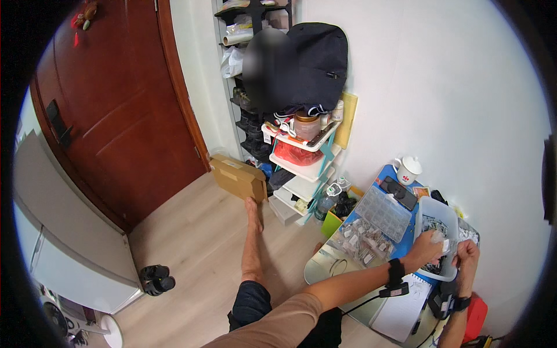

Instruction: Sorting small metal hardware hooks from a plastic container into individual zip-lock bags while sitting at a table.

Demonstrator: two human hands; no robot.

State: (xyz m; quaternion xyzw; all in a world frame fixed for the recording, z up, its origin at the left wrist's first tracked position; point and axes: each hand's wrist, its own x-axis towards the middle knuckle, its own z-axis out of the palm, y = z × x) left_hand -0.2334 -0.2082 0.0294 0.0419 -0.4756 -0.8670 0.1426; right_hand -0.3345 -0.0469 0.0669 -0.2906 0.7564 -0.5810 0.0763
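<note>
Above a translucent plastic bin (451, 226) of small metal parts, my left hand (423, 249) grips a small clear plastic bag (448, 246) that bears a white label. My right hand (467, 255) pinches the bag's other side, over the bin's right rim. What is inside the bag is too small to tell. Left of the bin lies a clear compartment box (385, 213). Several small bags of screw-like parts (363, 241) are heaped in front of that box. Both wrists wear black straps with small devices.
A black smartphone (399, 192) and a white lidded mug (409, 169) are at the table's back. A spiral notebook (402, 306) lies at the near side. Left of the table stand a tiered shelf (300, 167) and water bottles (327, 202); a cardboard box (237, 176) rests on the floor.
</note>
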